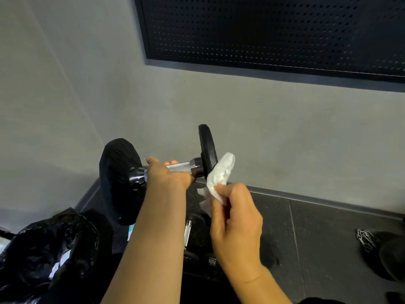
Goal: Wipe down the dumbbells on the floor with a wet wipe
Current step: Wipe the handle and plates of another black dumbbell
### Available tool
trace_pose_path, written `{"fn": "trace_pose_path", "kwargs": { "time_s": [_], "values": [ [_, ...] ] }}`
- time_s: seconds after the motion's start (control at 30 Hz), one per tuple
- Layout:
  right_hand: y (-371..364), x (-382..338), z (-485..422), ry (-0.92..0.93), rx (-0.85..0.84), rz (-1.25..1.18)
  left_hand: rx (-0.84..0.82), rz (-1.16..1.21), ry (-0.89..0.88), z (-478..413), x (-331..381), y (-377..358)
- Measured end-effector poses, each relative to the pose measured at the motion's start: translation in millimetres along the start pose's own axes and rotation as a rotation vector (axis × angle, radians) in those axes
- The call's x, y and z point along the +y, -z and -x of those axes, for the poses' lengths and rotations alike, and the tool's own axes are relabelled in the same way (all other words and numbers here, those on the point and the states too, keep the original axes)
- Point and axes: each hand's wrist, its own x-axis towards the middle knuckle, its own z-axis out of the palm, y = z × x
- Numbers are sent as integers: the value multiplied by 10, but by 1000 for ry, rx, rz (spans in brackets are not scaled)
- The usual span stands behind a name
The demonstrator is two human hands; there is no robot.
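Note:
My left hand [167,175] grips the knurled steel handle of a black dumbbell [119,178] and holds it up off the floor, roughly level, in front of the grey wall. Its right plate [207,150] stands edge-on. My right hand [235,218] pinches a crumpled white wet wipe [220,174], whose upper end touches the lower outer face of that right plate. A second dumbbell [187,234] lies on the dark floor below, mostly hidden behind my arms; only its shiny handle shows.
A black rubbish bag [48,249] with white scraps inside sits open at the lower left. A metal chain [366,238] and a dark round weight [392,257] lie on the floor at the right. A perforated black panel [274,29] hangs on the wall.

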Motion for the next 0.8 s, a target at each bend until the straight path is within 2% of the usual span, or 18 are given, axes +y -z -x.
{"fn": "trace_pose_path", "kwargs": {
  "time_s": [0.13,0.23,0.47,0.53,0.63,0.73,0.8],
  "values": [
    [-60,56,96,36,108,-35,-2,6,21,32,-14,-23],
    [-89,131,165,-7,132,-59,-7,13,36,67,-30,-37],
    [-85,408,268,-378,72,-62,-41,27,77,179,-27,-53],
    [-33,453,205,-501,77,-148,-46,34,83,207,-23,-57],
    [99,416,125,-668,129,-408,-52,22,72,213,-29,-46],
    [164,308,128,-847,68,-676,-56,22,52,227,-49,-20],
    [140,260,131,-884,39,-757,-49,24,45,232,-59,-8]
  ]
}}
